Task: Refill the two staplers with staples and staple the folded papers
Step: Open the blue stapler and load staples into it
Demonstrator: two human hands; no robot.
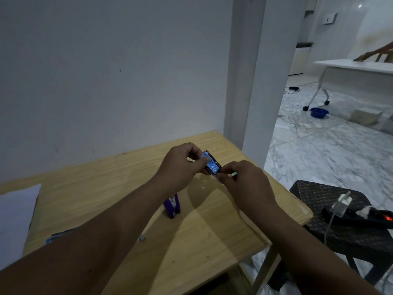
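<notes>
My left hand grips a small blue staple box marked "10", held above the wooden table. My right hand pinches the box's inner tray at its right end, and the tray shows slightly pulled out. A purple stapler lies on the table below my left wrist. A small strip of staples rests loose near the table's middle. A second blue item is mostly hidden behind my left forearm. White paper lies at the left edge.
A wall stands close behind the table, a pillar at its back right corner. To the right, a dark wicker stool carries a power strip and a charger. Farther off are a white wheeled table, a blue bowl and another person's arm.
</notes>
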